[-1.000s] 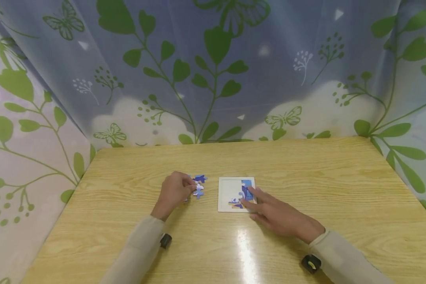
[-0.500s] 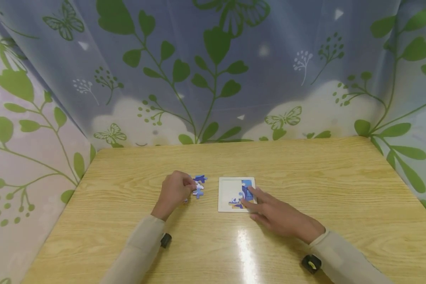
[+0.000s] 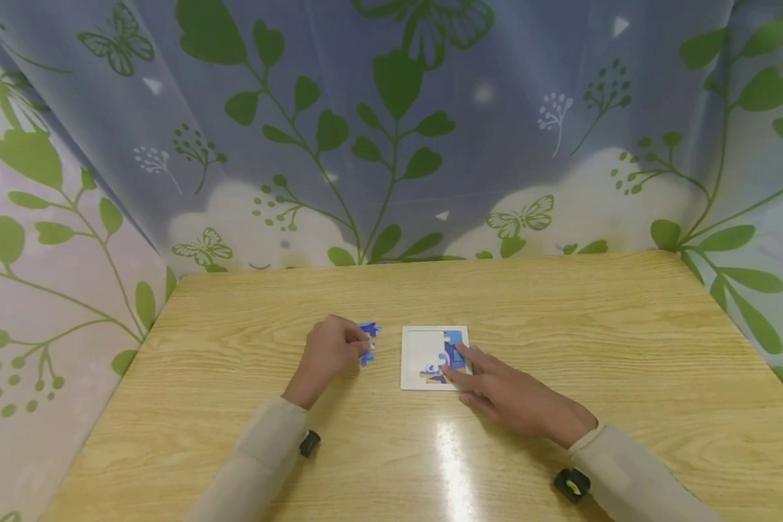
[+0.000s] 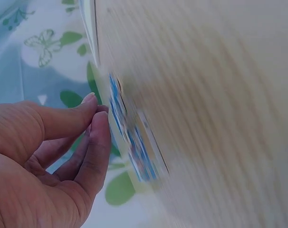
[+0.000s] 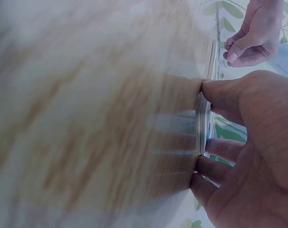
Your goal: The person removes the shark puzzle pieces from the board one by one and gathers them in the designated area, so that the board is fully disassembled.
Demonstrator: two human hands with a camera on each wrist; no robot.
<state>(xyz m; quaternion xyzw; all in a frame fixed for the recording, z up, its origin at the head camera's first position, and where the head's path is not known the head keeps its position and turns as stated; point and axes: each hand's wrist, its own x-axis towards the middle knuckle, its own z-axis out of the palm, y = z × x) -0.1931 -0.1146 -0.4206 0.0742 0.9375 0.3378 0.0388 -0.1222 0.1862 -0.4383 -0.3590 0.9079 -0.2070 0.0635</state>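
My left hand (image 3: 329,355) is over a small cluster of loose jigsaw pieces (image 3: 368,329), blue and white, left of the puzzle tray. Its thumb and forefinger come close together, but whether a piece lies between them is hidden. In the left wrist view the pieces (image 4: 129,128) appear edge-on beyond the fingertips. A square white puzzle tray (image 3: 405,362) has joined blue, white and orange pieces (image 3: 455,355) along its right side and bottom. Spread fingers of my right hand (image 3: 522,399) rest at the tray's right side. The right wrist view shows the tray's edge (image 5: 201,128) beside these fingers.
All this lies on a light wood-grain table (image 3: 561,312). Behind it hangs a blue and white curtain (image 3: 483,145) with green leaves and butterflies, and more patterned cloth stands along both sides. A dark band (image 3: 572,484) sits at the right sleeve.
My left hand has shifted slightly right and covers more of the loose pieces, including the white one seen earlier. The right hand and the tray keep their places.
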